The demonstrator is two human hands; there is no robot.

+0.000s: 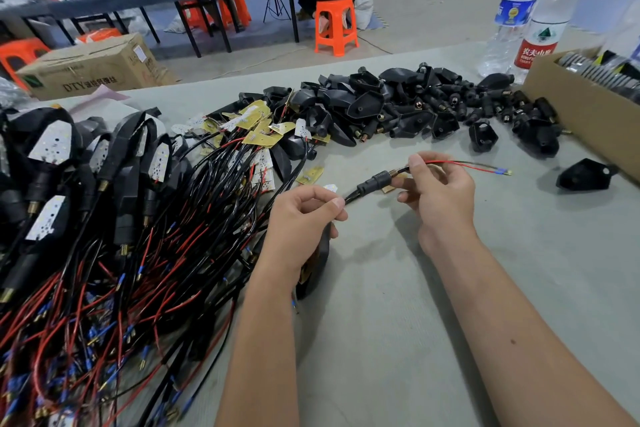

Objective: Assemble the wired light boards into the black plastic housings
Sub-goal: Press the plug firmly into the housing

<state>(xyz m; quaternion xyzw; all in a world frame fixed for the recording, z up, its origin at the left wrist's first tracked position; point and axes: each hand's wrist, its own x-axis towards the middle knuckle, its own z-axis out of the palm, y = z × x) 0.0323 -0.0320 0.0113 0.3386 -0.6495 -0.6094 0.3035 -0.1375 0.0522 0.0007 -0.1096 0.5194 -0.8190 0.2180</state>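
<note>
Both hands hold one wired piece above the tabletop (398, 288): the left hand (301, 218) pinches the black cable's near end, the right hand (438, 189) grips its red wire (460, 165); a black connector (375, 180) spans between them. Black housings (398, 104) lie heaped beyond.

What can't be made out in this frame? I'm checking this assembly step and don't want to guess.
All in the head view:
- The black housing in the left hand: mostly hidden behind palm and wrist, so its light board cannot be judged.
- The wire inside the right hand: fingers cover that grip.
- The cardboard box: cut off by the right edge.
- The blue terminal: too small to read.
</note>
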